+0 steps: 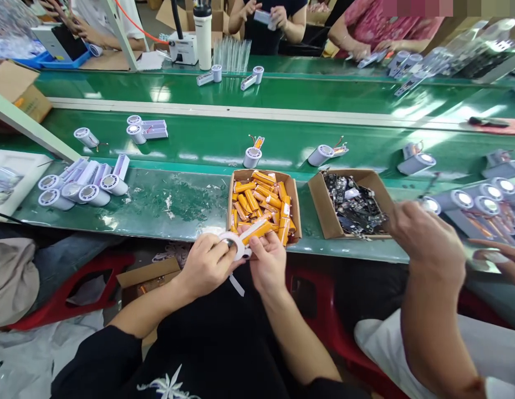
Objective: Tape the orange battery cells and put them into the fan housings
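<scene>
Left hand: fingers gripping tape roll. Right hand: fingers pinching orange cell, just beside roll, at near side of cell box. That box is on worktop, full of cells. Board box right of it, co-worker's hand beside. Beyond: green belt with spaced white units.

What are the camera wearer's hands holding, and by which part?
The left hand holds a white tape roll by its left side; the right hand grips an orange cylinder along its side, thumb nearest the camera.
</scene>
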`<state>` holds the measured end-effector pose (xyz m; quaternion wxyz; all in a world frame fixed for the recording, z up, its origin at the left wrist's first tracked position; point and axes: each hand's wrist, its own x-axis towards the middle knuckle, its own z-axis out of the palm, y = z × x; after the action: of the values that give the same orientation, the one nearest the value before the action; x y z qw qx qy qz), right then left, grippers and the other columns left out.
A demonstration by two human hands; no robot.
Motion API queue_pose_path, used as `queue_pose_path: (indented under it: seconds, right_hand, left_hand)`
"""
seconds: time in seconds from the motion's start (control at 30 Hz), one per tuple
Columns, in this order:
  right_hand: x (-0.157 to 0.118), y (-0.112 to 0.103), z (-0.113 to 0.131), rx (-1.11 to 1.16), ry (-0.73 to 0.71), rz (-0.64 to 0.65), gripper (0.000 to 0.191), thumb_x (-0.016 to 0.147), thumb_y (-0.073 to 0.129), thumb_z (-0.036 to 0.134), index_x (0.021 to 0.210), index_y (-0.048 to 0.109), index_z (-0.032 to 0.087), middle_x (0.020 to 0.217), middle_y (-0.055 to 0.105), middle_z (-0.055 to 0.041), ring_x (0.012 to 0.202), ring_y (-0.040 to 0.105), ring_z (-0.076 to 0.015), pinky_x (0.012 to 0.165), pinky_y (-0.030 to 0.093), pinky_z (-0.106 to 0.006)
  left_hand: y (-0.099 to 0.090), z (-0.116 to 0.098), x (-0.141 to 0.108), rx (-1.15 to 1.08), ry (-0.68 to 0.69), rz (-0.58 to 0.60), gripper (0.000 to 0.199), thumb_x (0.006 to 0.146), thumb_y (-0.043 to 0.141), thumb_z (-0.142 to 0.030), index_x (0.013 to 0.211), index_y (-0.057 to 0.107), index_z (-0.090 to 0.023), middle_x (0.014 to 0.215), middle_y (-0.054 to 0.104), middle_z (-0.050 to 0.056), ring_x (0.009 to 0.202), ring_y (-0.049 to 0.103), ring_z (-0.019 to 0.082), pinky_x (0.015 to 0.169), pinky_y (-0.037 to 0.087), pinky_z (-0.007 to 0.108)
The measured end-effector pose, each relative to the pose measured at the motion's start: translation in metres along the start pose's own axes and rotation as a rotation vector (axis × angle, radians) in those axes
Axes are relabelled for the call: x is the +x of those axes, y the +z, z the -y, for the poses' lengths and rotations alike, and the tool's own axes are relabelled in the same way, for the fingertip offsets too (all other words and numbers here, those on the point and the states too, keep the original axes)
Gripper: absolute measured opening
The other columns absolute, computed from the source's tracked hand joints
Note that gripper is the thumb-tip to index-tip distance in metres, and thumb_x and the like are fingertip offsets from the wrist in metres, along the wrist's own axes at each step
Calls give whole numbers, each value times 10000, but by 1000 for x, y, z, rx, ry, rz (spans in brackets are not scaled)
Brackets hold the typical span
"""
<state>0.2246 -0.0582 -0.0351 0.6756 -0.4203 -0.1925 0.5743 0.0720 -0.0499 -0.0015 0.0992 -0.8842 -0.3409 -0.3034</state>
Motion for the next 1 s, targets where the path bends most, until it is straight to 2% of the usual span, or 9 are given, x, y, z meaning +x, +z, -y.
queue_pose_path:
  seconds: [0.07,0.17,0.27,0.37,0.53,0.63,0.73,0.87,1.0]
  right_hand:
    - [15,-16,24,12,-32,9,427,696,972,317,1031,725,220,980,839,-34,938,812,-214,913,667,-366]
    - [45,-45,58,80,-272,-171,322,776,916,368,1005,739,226,1083,820,-11,972,795,-150,898,654,-278]
    - [67,-65,71,52,-323,-228,317,778,908,340,1011,727,226,1111,812,-19,996,788,-147,927,637,-277]
    - [71,-70,68,-70,-297,-170,431,738,936,311,1088,698,230,1104,816,-43,1010,789,-184,1003,617,-364]
    - [68,-64,60,-304,-309,-159,725,719,958,426,1316,584,256,992,831,-56,1024,808,-284,984,631,-510]
    - [70,-67,57,-463,-305,-185,768,737,929,510,1357,550,261,972,838,-90,988,817,-341,873,674,-529]
    - [70,-75,55,-570,-253,-178,757,730,916,555,1339,566,273,973,840,-127,949,818,-395,761,696,-544]
    - [68,-83,56,-611,-215,-115,736,734,905,571,1322,566,286,908,842,-121,898,820,-418,678,699,-550]
    - [70,-83,58,-595,-192,-61,696,753,900,547,1301,556,290,908,845,-112,932,818,-412,701,702,-535]
  left_hand:
    - [-17,4,-7,-79,27,45,158,1003,706,-301,1079,728,-164,805,686,37,846,560,201,809,505,374]
    - [-28,31,-24,-38,-35,80,162,989,722,-285,1115,739,-185,839,705,36,895,575,208,889,511,400]
    - [-9,86,-41,34,-139,185,160,979,725,-269,1114,764,-192,897,745,58,937,594,230,882,520,407]
    - [21,153,-42,-141,-161,288,243,957,759,-379,1136,784,-216,1046,789,60,1115,618,256,980,536,403]
    - [50,264,13,-30,-547,306,250,1013,627,-379,1120,798,-232,1173,776,64,1161,631,257,1110,476,417]
    - [56,330,50,105,-731,248,322,996,581,-308,1225,745,-151,1413,656,161,1321,507,350,1168,390,520]
    - [63,381,68,164,-866,246,389,953,622,-314,1294,696,-141,1554,526,184,1386,400,397,1164,355,562]
    - [75,412,73,133,-953,314,267,974,595,-358,1117,746,-192,1472,605,128,1377,363,399,1136,357,572]
    - [82,414,84,56,-892,359,244,992,554,-328,1002,740,-170,1366,666,137,1345,403,376,1123,367,537]
